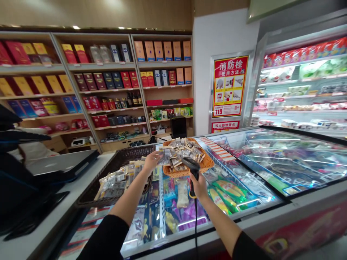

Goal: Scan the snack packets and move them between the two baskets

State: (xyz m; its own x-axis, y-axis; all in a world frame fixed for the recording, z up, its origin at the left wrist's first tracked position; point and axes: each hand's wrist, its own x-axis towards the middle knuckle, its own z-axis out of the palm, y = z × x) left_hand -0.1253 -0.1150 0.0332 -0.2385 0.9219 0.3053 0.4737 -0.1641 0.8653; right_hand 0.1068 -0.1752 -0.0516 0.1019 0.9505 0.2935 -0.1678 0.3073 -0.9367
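Observation:
My left hand (152, 160) is closed on a small silver snack packet (164, 157), held over the near edge of an orange wicker basket (207, 163) heaped with several similar packets. My right hand (198, 186) grips the handle of a black barcode scanner (191, 165) with its head up beside the packet; its cable hangs down past my forearm. Both hands are above the glass lid of a chest freezer (244, 173).
A dark woven basket (108, 173) of packets sits to the left on the freezer. A black register screen (24, 173) stands on the white counter at left. Shelves of boxed goods (108, 79) line the back wall. An open refrigerated display (303, 83) stands at right.

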